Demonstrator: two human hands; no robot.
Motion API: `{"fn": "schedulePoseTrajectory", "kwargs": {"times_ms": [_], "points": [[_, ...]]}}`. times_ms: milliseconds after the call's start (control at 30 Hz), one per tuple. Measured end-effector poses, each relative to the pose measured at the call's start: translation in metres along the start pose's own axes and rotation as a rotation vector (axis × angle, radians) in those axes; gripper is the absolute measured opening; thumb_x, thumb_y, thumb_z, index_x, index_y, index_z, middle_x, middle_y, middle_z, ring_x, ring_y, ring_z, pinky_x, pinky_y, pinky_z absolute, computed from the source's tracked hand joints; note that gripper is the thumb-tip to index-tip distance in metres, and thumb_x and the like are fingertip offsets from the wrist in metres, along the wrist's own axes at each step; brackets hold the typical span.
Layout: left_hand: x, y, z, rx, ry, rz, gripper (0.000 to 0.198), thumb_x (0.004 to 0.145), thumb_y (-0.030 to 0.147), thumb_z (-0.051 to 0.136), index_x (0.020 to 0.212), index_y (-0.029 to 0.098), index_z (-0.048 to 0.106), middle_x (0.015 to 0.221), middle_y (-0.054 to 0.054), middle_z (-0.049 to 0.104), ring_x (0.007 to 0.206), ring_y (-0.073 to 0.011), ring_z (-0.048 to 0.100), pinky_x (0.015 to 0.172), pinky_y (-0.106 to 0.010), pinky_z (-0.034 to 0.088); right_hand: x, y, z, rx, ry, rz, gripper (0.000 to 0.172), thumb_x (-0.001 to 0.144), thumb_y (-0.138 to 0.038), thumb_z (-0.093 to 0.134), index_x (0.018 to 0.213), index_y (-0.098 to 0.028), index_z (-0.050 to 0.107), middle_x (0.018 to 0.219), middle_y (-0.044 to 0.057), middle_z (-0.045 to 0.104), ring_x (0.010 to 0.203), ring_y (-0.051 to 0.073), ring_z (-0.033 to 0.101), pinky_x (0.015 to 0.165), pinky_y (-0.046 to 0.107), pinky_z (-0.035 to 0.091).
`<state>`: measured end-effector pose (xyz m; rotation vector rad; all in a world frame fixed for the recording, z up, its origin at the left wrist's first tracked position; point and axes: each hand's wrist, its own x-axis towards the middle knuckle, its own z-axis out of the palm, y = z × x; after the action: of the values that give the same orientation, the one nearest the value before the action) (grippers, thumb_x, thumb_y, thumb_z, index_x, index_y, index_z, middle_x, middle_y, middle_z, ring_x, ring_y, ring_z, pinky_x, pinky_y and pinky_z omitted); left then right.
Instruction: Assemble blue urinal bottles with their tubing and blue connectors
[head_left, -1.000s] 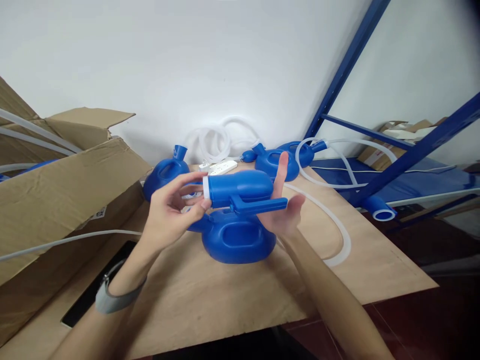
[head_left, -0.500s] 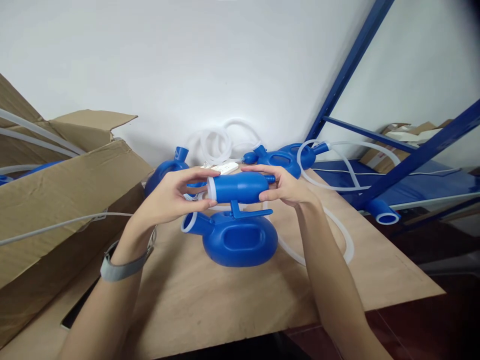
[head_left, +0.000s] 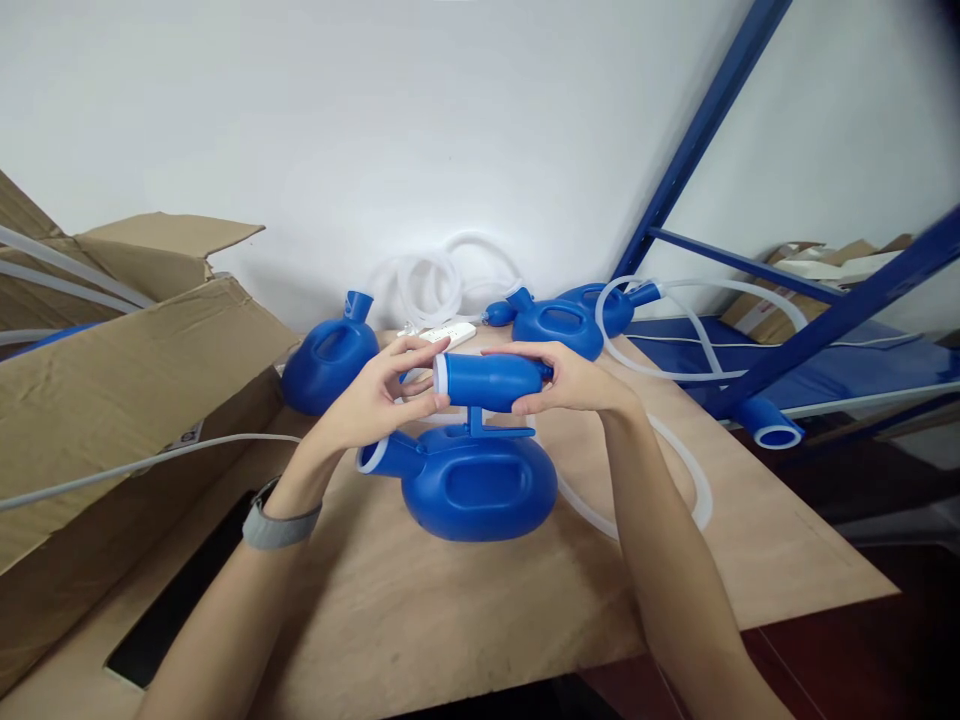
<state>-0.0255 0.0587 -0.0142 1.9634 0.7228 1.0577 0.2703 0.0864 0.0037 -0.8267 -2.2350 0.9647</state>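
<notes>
Holding white-rimmed blue plastic cylinder [head_left: 491,380] mid-frame: left hand [head_left: 379,395] pinching rim [head_left: 441,379], right hand [head_left: 566,378] gripping opposite, probably to steady it level above blue oval plastic jug [head_left: 480,518].

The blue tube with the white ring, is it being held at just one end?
No, the left grip holds the blue tube at its white ring, and the right grip holds its other end.
</notes>
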Motion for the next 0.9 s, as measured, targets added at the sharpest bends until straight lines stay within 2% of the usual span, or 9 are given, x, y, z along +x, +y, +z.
{"fn": "schedulePoseTrajectory", "kwargs": {"times_ms": [100, 267, 400, 500, 667, 767, 900], "points": [[0.001, -0.002, 0.001, 0.080, 0.050, -0.027, 0.058, 0.093, 0.038, 0.074, 0.149, 0.035, 0.057, 0.147, -0.009, 0.052, 0.139, -0.0303, 0.053, 0.106, -0.044, 0.059, 0.002, 0.002, 0.003, -0.032, 0.084, -0.004, 0.078, 0.069, -0.044, 0.094, 0.140, -0.024, 0.068, 0.140, 0.010, 0.070, 0.128, 0.038, 0.065, 0.105, 0.049, 0.056], [0.002, 0.005, 0.003, 0.303, 0.118, -0.050, 0.062, 0.094, 0.043, 0.071, 0.152, 0.028, 0.055, 0.133, -0.010, 0.059, 0.114, -0.0249, 0.067, 0.094, -0.040, 0.065, 0.002, 0.002, 0.005, -0.051, 0.172, -0.013, 0.081, 0.066, -0.042, 0.095, 0.140, -0.023, 0.068, 0.142, 0.010, 0.069, 0.132, 0.038, 0.063, 0.114, 0.052, 0.050], [0.002, 0.012, 0.003, 0.251, 0.140, -0.063, 0.060, 0.089, 0.042, 0.077, 0.145, 0.027, 0.064, 0.144, -0.012, 0.057, 0.109, -0.0251, 0.071, 0.084, -0.036, 0.067, 0.001, 0.002, 0.005, -0.060, 0.176, -0.038, 0.081, 0.065, -0.042, 0.096, 0.139, -0.023, 0.069, 0.141, 0.010, 0.069, 0.133, 0.037, 0.062, 0.112, 0.049, 0.052], [0.001, 0.011, 0.001, 0.214, 0.116, -0.083, 0.062, 0.084, 0.043, 0.082, 0.141, 0.024, 0.067, 0.143, -0.013, 0.065, 0.110, -0.0287, 0.073, 0.083, -0.036, 0.067, 0.001, 0.005, 0.006, -0.078, 0.163, -0.060, 0.081, 0.064, -0.043, 0.097, 0.138, -0.022, 0.070, 0.139, 0.010, 0.071, 0.129, 0.037, 0.065, 0.109, 0.048, 0.054], [0.000, 0.004, -0.004, 0.122, 0.106, -0.101, 0.065, 0.077, 0.044, 0.088, 0.134, 0.018, 0.072, 0.129, -0.014, 0.075, 0.106, -0.0321, 0.077, 0.092, -0.044, 0.067, 0.005, 0.010, 0.011, -0.057, 0.165, -0.128, 0.076, 0.063, -0.042, 0.097, 0.132, -0.021, 0.074, 0.129, 0.009, 0.076, 0.118, 0.035, 0.071, 0.104, 0.045, 0.057], [-0.001, 0.003, -0.005, 0.067, 0.103, -0.103, 0.063, 0.074, 0.042, 0.091, 0.132, 0.021, 0.074, 0.124, -0.011, 0.077, 0.105, -0.0319, 0.077, 0.095, -0.046, 0.066, 0.005, 0.007, 0.013, -0.057, 0.163, -0.150, 0.073, 0.063, -0.041, 0.097, 0.130, -0.021, 0.075, 0.125, 0.009, 0.078, 0.113, 0.034, 0.073, 0.100, 0.042, 0.058], [0.000, 0.009, -0.004, 0.020, 0.086, -0.017, 0.058, 0.075, 0.036, 0.092, 0.130, 0.028, 0.075, 0.130, -0.009, 0.074, 0.113, -0.0308, 0.075, 0.099, -0.046, 0.065, 0.005, 0.003, 0.012, -0.022, 0.174, -0.130, 0.069, 0.063, -0.042, 0.096, 0.126, -0.020, 0.077, 0.123, 0.008, 0.078, 0.113, 0.035, 0.073, 0.097, 0.041, 0.059]]}}
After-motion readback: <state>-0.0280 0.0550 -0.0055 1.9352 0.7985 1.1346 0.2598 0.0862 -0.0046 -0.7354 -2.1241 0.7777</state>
